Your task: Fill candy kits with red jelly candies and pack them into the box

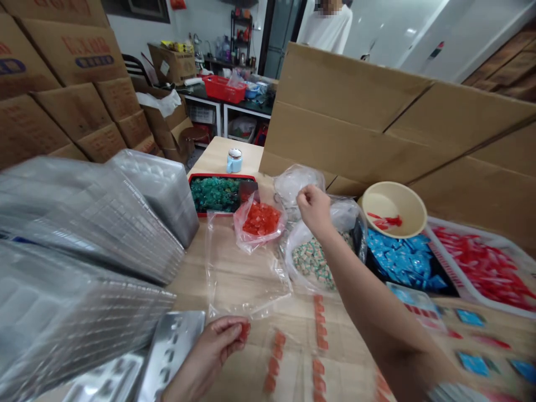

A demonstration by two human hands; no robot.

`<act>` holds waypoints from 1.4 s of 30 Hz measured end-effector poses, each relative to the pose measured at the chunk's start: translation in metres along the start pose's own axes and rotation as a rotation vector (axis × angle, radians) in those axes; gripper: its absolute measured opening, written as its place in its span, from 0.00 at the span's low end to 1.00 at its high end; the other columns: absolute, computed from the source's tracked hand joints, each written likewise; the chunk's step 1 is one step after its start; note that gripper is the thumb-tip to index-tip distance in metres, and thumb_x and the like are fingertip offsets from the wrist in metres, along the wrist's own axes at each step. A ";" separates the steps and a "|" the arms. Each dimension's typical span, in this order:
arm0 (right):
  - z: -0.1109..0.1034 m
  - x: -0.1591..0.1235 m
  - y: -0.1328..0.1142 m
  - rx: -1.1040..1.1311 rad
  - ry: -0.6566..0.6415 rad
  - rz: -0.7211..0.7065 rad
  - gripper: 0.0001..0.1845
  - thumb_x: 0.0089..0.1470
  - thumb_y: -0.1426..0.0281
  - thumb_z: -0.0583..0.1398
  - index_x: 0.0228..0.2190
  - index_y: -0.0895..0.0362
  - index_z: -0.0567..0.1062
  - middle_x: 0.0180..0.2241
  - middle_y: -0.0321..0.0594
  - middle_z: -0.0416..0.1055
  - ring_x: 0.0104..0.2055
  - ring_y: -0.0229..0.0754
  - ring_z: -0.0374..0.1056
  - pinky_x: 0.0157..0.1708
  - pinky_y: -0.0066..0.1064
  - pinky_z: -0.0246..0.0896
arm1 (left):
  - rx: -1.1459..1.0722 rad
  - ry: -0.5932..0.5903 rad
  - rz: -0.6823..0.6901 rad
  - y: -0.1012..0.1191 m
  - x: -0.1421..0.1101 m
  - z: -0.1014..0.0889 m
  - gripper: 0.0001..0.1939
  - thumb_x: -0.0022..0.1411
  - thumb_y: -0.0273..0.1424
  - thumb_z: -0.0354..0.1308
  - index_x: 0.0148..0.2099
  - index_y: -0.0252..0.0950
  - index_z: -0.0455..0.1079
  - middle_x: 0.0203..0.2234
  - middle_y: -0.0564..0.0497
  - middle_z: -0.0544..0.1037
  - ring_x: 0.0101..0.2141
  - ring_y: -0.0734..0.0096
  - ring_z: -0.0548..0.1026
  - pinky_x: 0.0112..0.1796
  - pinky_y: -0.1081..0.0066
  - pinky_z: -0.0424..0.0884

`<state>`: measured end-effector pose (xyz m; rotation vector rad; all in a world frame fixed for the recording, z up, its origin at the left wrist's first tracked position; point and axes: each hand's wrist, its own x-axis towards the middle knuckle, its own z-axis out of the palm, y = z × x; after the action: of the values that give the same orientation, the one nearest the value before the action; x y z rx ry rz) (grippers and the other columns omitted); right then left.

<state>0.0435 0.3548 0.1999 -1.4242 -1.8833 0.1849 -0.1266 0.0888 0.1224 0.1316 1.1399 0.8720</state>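
My left hand (218,343) is closed near the front of the table, with small orange-red pieces (244,330) pinched between thumb and fingers. My right hand (314,207) is reached far forward, its fingers curled beside a clear plastic bag (298,181); what they hold, if anything, is hidden. Below its forearm sits an open bag of small green-and-white packets (312,259). To its left, an open bag (245,237) holds more orange-red pieces (262,219). Clear trays lie flat between my arms, with orange-red pieces (273,367) in short rows.
Tall stacks of clear plastic trays (84,218) crowd the left. Behind are a green-filled red tray (192,195) and a blue mug (234,162). A cream bowl (412,215), blue packets (404,262) and a white basket (456,279) stand right. Cardboard (347,100) walls the back; a person (329,28) stands beyond.
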 end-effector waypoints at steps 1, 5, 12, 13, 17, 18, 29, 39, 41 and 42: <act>0.010 0.014 -0.006 -0.039 -0.025 -0.025 0.06 0.42 0.73 0.49 0.18 0.57 0.62 0.18 0.33 0.59 0.23 0.34 0.55 0.25 0.27 0.47 | 0.021 0.003 0.014 0.002 0.004 -0.001 0.16 0.39 0.35 0.65 0.32 0.32 0.72 0.28 0.48 0.75 0.29 0.72 0.71 0.34 0.72 0.66; 0.063 0.063 -0.026 -0.239 -0.175 -0.038 0.09 0.46 0.70 0.49 0.20 0.58 0.65 0.20 0.37 0.62 0.24 0.37 0.57 0.26 0.30 0.49 | 0.138 0.007 0.091 0.006 0.020 -0.005 0.19 0.39 0.36 0.64 0.36 0.34 0.71 0.28 0.48 0.76 0.29 0.71 0.71 0.33 0.70 0.66; 0.091 0.045 -0.022 -0.210 -0.342 -0.076 0.11 0.47 0.75 0.50 0.34 0.60 0.67 0.30 0.41 0.65 0.34 0.41 0.60 0.34 0.33 0.53 | 0.548 -0.002 0.215 -0.039 0.038 -0.021 0.16 0.45 0.35 0.58 0.37 0.31 0.68 0.28 0.48 0.74 0.30 0.71 0.70 0.33 0.70 0.65; 0.081 0.030 -0.022 -0.177 -0.332 -0.076 0.10 0.49 0.73 0.49 0.33 0.60 0.68 0.29 0.41 0.65 0.34 0.41 0.60 0.35 0.33 0.53 | 0.625 -0.025 0.205 -0.052 0.037 -0.022 0.15 0.47 0.35 0.57 0.37 0.31 0.68 0.27 0.48 0.73 0.28 0.71 0.69 0.32 0.70 0.65; 0.021 -0.052 -0.015 -0.005 -0.353 -0.109 0.12 0.49 0.75 0.48 0.34 0.59 0.67 0.28 0.38 0.64 0.33 0.38 0.59 0.34 0.30 0.54 | 1.015 -0.177 0.320 -0.102 0.025 -0.017 0.09 0.54 0.33 0.50 0.30 0.34 0.68 0.26 0.49 0.70 0.28 0.72 0.67 0.32 0.70 0.63; 0.005 -0.078 -0.010 0.035 -0.366 -0.115 0.12 0.48 0.76 0.48 0.34 0.59 0.67 0.29 0.38 0.64 0.32 0.37 0.59 0.34 0.29 0.54 | 1.076 -0.226 0.358 -0.114 0.022 -0.015 0.10 0.55 0.32 0.48 0.30 0.35 0.68 0.27 0.49 0.70 0.30 0.71 0.67 0.33 0.70 0.63; -0.136 -0.346 0.046 0.172 -0.587 0.387 0.13 0.53 0.68 0.49 0.22 0.57 0.67 0.21 0.34 0.61 0.24 0.34 0.57 0.25 0.27 0.53 | 1.483 -0.419 0.625 -0.183 0.014 0.008 0.15 0.61 0.29 0.39 0.41 0.36 0.66 0.40 0.47 0.68 0.43 0.70 0.64 0.45 0.68 0.62; -0.163 -0.497 0.058 -0.050 -0.548 0.437 0.11 0.51 0.76 0.48 0.34 0.56 0.68 0.34 0.42 0.65 0.37 0.40 0.63 0.37 0.33 0.61 | 2.045 -0.447 0.792 -0.226 -0.009 0.051 0.13 0.56 0.19 0.44 0.39 0.31 0.67 0.39 0.44 0.69 0.43 0.62 0.63 0.42 0.64 0.64; -0.157 -0.510 0.060 -0.120 -0.469 0.442 0.14 0.50 0.76 0.49 0.39 0.57 0.66 0.37 0.45 0.65 0.40 0.42 0.62 0.39 0.35 0.61 | 2.045 -0.436 0.801 -0.230 -0.012 0.053 0.13 0.56 0.20 0.44 0.38 0.33 0.67 0.39 0.45 0.69 0.42 0.63 0.63 0.42 0.65 0.65; -0.153 -0.515 0.061 -0.147 -0.437 0.447 0.14 0.50 0.76 0.50 0.40 0.58 0.65 0.37 0.46 0.64 0.40 0.43 0.62 0.39 0.35 0.62 | 2.025 -0.420 0.805 -0.231 -0.012 0.053 0.13 0.56 0.20 0.44 0.39 0.34 0.66 0.39 0.46 0.69 0.41 0.64 0.63 0.42 0.65 0.65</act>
<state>0.2372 -0.1212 0.0313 -2.0241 -1.9107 0.6289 0.0401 -0.0581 0.0378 2.3983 1.1236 -0.0405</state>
